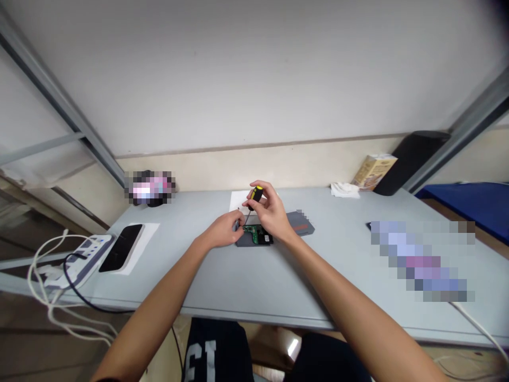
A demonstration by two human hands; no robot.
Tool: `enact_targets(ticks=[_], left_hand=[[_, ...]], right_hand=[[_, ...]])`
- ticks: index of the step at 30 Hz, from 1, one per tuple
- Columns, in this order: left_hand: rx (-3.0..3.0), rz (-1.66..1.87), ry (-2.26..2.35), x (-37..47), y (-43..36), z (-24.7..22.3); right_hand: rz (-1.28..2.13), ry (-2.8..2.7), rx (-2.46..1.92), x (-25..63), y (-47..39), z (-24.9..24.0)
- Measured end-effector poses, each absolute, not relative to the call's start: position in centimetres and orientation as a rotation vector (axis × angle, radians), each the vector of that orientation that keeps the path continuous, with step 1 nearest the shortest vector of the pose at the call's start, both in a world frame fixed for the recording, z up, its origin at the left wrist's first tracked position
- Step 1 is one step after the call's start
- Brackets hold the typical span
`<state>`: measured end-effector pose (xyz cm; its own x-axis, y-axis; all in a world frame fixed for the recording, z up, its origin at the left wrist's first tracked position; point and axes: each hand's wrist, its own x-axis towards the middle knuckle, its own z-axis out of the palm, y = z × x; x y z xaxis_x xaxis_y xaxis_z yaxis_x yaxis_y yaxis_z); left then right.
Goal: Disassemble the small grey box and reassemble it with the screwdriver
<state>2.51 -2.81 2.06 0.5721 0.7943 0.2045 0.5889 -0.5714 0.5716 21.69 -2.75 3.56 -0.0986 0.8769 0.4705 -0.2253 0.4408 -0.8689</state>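
A black-and-yellow screwdriver (257, 194) is gripped in my right hand (274, 212), its shaft slanting down to the left end of a green circuit board (254, 233). The board, with a black part at its right end, sits in or on a flat grey casing (247, 244). Bent at the fingers, my left hand (223, 230) pinches the left end of the board and casing. Exactly where the screwdriver tip touches is too small to tell. Partly behind my right hand lies a dark grey flat piece (301, 223) with reddish lettering.
A white paper (237, 198) lies behind my hands. At left are a phone (122, 248) on paper and a power strip (85, 260) with looping cables. Back right hold a tissue (345, 190), a yellow box (374, 172) and a black cylinder (411, 162). Two things are blurred out.
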Motion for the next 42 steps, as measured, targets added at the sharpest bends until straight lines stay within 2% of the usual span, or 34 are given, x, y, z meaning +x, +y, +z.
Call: enact_targets(ticks=[24, 42], left_hand=[[2.314, 0.585, 1.144, 2.5, -3.0, 2.2], [2.287, 0.589, 1.158, 2.6, -3.1, 2.2]], right_hand=[[1.034, -1.462, -0.642, 21.2, -3.6, 3.7], [0.901, -1.59, -0.692, 21.2, -4.0, 4.1]])
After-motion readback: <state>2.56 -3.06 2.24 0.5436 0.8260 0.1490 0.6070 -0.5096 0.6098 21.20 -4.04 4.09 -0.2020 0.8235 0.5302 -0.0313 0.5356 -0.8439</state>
